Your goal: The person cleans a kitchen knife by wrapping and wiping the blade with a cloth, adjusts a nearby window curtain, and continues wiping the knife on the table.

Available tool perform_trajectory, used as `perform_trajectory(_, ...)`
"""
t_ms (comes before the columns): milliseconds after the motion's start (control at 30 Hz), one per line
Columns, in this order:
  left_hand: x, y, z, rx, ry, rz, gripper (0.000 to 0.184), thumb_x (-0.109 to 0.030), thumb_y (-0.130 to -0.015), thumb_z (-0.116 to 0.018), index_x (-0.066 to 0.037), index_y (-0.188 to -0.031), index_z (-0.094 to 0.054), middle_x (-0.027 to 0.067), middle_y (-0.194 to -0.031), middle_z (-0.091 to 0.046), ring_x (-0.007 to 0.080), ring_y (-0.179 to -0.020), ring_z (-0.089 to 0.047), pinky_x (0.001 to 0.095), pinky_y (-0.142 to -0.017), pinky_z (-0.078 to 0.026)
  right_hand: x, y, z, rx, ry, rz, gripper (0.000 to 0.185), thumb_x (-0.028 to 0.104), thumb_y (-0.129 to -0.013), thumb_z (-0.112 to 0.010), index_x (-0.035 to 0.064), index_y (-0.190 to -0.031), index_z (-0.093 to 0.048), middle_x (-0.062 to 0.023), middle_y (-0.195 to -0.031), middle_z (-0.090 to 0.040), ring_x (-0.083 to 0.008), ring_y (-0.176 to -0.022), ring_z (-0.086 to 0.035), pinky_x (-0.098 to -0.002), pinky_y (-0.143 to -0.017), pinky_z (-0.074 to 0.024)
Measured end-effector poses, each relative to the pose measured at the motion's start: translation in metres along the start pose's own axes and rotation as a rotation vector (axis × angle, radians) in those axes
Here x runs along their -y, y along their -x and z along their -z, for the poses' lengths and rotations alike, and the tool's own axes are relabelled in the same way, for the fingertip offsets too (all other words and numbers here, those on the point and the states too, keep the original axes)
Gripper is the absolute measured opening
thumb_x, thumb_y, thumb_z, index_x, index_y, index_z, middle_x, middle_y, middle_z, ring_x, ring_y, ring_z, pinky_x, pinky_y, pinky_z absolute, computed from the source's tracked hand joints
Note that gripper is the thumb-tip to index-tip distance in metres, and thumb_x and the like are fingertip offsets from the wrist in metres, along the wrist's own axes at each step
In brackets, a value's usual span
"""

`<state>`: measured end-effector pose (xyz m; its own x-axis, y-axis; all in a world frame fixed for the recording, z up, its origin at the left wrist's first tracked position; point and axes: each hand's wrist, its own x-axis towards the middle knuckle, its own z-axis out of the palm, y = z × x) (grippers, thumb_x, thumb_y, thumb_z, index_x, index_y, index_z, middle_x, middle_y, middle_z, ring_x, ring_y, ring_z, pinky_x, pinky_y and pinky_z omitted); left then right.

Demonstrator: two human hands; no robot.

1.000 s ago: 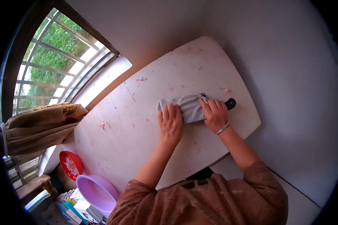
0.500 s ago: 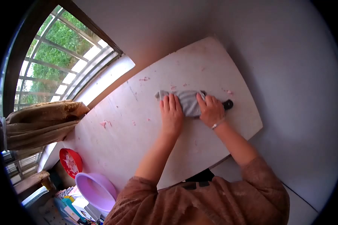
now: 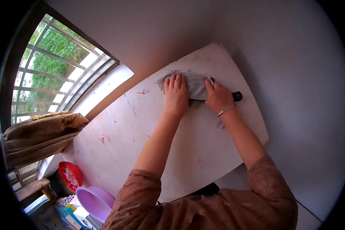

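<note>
A grey cloth (image 3: 197, 87) lies crumpled on the pale table over what looks like a broad-bladed knife. The knife's black handle (image 3: 237, 96) sticks out to the right, and a dark edge shows along the cloth's near side. My left hand (image 3: 176, 97) lies flat on the cloth's left part, fingers stretched forward and pressing down. My right hand (image 3: 219, 97), with a bracelet at the wrist, is closed at the handle end, its fingers bent at the cloth's right edge. The blade is mostly hidden.
Small pinkish scraps (image 3: 103, 138) are scattered over the pale table (image 3: 211, 153). A red bowl (image 3: 76, 177) with pale pieces and a purple basin (image 3: 99, 197) stand at lower left. A barred window and a brown curtain (image 3: 42, 136) are on the left.
Both hands have slid forward with the cloth and knife towards the table's far edge. The view has tilted up a little. A greyish smear now shows on the table near my right wrist.
</note>
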<state>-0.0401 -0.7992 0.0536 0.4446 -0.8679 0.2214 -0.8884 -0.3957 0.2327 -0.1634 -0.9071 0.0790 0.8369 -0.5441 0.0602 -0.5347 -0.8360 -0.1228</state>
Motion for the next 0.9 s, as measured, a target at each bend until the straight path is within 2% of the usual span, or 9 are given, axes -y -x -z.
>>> perform_trajectory(167,0.006,-0.037,-0.01,-0.092,0.153,-0.021,0.051,-0.006,-0.07,-0.053,0.001,-0.12,-0.043,0.0138,-0.126,-0.042,0.0305,-0.121,-0.034,0.0442,-0.103,-0.02,-0.005,-0.017,-0.001,-0.014,0.02,-0.069,0.047,0.015,-0.07,-0.057,0.004,-0.115,-0.049,-0.0172,-0.084,-0.058,-0.0312,-0.074,-0.06,-0.0396,-0.064,-0.0497)
perform_trajectory(233,0.008,-0.039,-0.01,-0.133,0.213,-0.024,0.045,-0.003,-0.072,-0.047,-0.001,-0.117,-0.048,0.0122,-0.122,-0.047,0.0307,-0.119,-0.037,0.0446,-0.103,-0.022,-0.001,-0.02,-0.003,0.044,0.007,-0.192,0.057,0.012,-0.064,-0.061,0.0081,-0.119,-0.047,-0.0148,-0.084,-0.058,-0.0307,-0.074,-0.059,-0.0382,-0.068,-0.0495)
perform_trajectory(367,0.009,-0.017,-0.014,-0.199,0.292,-0.094,0.042,-0.003,-0.071,-0.048,0.0,-0.113,-0.051,0.0134,-0.118,-0.05,0.0316,-0.116,-0.041,0.0462,-0.101,-0.025,0.014,0.008,0.002,0.05,0.019,-0.196,0.054,0.011,-0.065,-0.06,0.0061,-0.117,-0.047,-0.0181,-0.08,-0.059,-0.033,-0.069,-0.06,-0.0412,-0.06,-0.0494)
perform_trajectory(467,0.011,-0.048,-0.012,-0.176,0.264,-0.124,0.038,-0.005,-0.074,-0.047,0.001,-0.111,-0.052,0.0131,-0.118,-0.05,0.0307,-0.116,-0.041,0.0437,-0.102,-0.025,0.006,-0.016,0.003,-0.003,-0.039,-0.223,0.053,0.01,-0.066,-0.059,0.0055,-0.117,-0.047,-0.0192,-0.081,-0.059,-0.0344,-0.068,-0.059,-0.0424,-0.059,-0.0492)
perform_trajectory(500,0.012,-0.056,-0.015,-0.193,0.384,-0.074,0.04,-0.004,-0.071,-0.048,0.002,-0.11,-0.052,0.0139,-0.118,-0.05,0.0312,-0.116,-0.041,0.04,-0.1,-0.029,0.005,-0.024,0.007,0.046,-0.052,-0.254,0.054,0.011,-0.067,-0.058,0.006,-0.119,-0.045,-0.0192,-0.083,-0.059,-0.0347,-0.07,-0.06,-0.0428,-0.06,-0.0491)
perform_trajectory(600,0.014,-0.039,-0.014,-0.138,0.347,-0.084,0.038,-0.002,-0.071,-0.047,0.003,-0.109,-0.053,0.0148,-0.117,-0.05,0.0318,-0.115,-0.041,0.0373,-0.097,-0.033,0.018,-0.01,0.008,0.117,-0.007,-0.314,0.05,0.012,-0.068,-0.057,0.0061,-0.117,-0.047,-0.0181,-0.081,-0.059,-0.0337,-0.07,-0.06,-0.0422,-0.059,-0.0492)
perform_trajectory(700,0.006,-0.023,-0.008,-0.183,0.31,-0.07,0.037,-0.001,-0.071,-0.047,0.003,-0.108,-0.054,0.0156,-0.117,-0.051,0.0322,-0.114,-0.042,0.0378,-0.096,-0.034,0.018,0.002,0.01,0.074,0.001,-0.245,0.049,0.011,-0.068,-0.056,0.0064,-0.116,-0.047,-0.0182,-0.079,-0.059,-0.0338,-0.069,-0.06,-0.0422,-0.059,-0.0492)
perform_trajectory(833,0.009,-0.06,-0.014,-0.214,0.374,-0.015,0.038,-0.002,-0.07,-0.049,0.002,-0.108,-0.054,0.0151,-0.117,-0.051,0.031,-0.114,-0.043,0.0365,-0.095,-0.035,0.004,-0.034,0.011,0.142,-0.069,-0.29,0.053,0.012,-0.068,-0.056,0.006,-0.119,-0.045,-0.0193,-0.082,-0.059,-0.0352,-0.07,-0.06,-0.0435,-0.062,-0.0493)
perform_trajectory(900,0.014,-0.047,-0.02,-0.208,0.351,-0.065,0.038,-0.003,-0.07,-0.049,0.001,-0.107,-0.055,0.0143,-0.117,-0.052,0.0306,-0.113,-0.043,0.0371,-0.095,-0.035,0.014,-0.016,0.013,0.15,-0.052,-0.312,0.051,0.012,-0.067,-0.057,0.0059,-0.117,-0.046,-0.0191,-0.082,-0.059,-0.0351,-0.07,-0.06,-0.0431,-0.062,-0.0494)
